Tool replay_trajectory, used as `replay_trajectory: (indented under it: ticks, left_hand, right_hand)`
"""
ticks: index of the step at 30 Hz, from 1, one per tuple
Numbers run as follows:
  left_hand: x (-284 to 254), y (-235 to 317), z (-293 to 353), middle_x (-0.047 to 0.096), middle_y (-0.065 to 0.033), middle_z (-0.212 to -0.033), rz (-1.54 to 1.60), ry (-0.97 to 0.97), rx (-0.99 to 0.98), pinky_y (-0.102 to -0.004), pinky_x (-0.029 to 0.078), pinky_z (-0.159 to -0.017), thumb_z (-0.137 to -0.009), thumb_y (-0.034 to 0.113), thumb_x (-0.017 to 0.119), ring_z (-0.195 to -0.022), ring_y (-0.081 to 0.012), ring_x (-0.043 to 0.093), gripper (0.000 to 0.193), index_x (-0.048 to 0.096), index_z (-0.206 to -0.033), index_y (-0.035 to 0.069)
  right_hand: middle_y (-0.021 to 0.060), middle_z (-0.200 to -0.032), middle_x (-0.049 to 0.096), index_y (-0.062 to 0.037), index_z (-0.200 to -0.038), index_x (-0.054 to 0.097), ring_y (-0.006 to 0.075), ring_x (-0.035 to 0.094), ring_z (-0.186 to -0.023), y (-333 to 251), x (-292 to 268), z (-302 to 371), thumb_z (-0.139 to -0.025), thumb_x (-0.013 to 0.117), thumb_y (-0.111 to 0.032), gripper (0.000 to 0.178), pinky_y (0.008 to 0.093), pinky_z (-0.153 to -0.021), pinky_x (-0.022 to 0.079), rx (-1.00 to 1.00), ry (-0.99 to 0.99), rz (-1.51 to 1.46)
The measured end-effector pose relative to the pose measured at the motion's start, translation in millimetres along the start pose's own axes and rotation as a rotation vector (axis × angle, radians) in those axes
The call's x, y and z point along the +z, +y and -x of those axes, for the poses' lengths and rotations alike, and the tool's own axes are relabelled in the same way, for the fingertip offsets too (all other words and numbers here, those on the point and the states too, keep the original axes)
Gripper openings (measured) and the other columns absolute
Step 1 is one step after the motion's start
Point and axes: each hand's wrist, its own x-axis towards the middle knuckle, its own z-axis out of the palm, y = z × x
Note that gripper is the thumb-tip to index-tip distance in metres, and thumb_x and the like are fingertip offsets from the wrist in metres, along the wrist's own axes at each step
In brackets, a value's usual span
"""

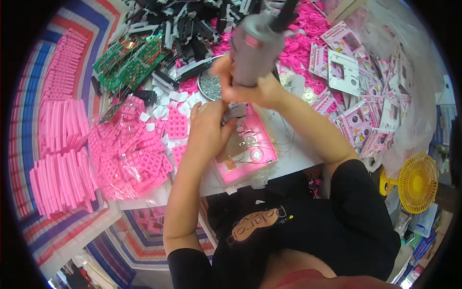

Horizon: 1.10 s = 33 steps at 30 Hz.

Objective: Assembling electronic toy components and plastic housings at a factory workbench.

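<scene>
On the white table [293,161], crowded with parts, a pink housing [248,149] is lying open just in front of the person. The left hand [208,126] is pressing down on it, fingers curled around a small grey piece. The right hand [250,86] is gripping a grey electric screwdriver [254,45] upright above it. Pink plastic stacks [60,144] are lining the left side, green circuit boards [129,60] are sitting behind, and a yellow fan [417,183] is standing at the right.
</scene>
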Motion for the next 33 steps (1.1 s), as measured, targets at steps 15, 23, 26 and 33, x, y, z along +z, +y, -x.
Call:
replay_trajectory:
  ticks: [15,23,26,33]
  left_hand:
    - [-181,56,249,0.061,-0.0185,-0.113,-0.477,-0.343,-0.68,-0.0424,0.045,-0.094,-0.073,0.005,0.075,-0.11,-0.0368,0.059,0.039,0.061,-0.108,0.002]
    - [-21,47,135,0.063,-0.0087,-0.114,0.394,-0.015,-0.439,-0.031,0.053,-0.085,-0.084,-0.004,0.069,-0.101,-0.0185,0.064,0.062,0.047,-0.142,0.002]
    - [15,50,91,0.061,-0.0128,-0.119,0.303,0.124,-0.043,-0.0405,0.049,-0.09,-0.079,0.003,0.077,-0.111,-0.0296,0.061,0.062,0.053,-0.136,0.004]
    - [32,40,83,0.059,-0.0135,-0.132,-0.125,-0.141,0.222,-0.0494,0.039,-0.105,-0.081,0.033,0.076,-0.127,-0.029,0.053,0.058,0.06,-0.127,0.002]
  right_hand:
    - [0.013,-0.09,0.073,-0.013,-0.11,0.07,0.0311,0.071,-0.085,0,-177,48,-0.081,0.074,-0.023,0.031,0.0439,-0.076,0.056,0.444,0.201,1.661]
    - [0.0094,-0.088,0.072,-0.0026,-0.107,0.072,0.0218,0.07,-0.074,-13,-26,101,-0.09,0.07,-0.01,0.019,0.0299,-0.066,0.054,0.185,0.053,0.584]
    - [0.0078,-0.086,0.07,-0.0046,-0.099,0.072,0.0251,0.068,-0.075,20,6,112,-0.086,0.075,-0.013,0.016,0.0323,-0.066,0.053,-0.121,0.015,0.843]
    - [0.0091,-0.111,0.065,-0.0096,-0.091,0.068,0.038,0.057,-0.107,35,17,103,-0.077,0.075,-0.013,0.017,0.0498,-0.089,0.046,-0.148,0.038,1.279]
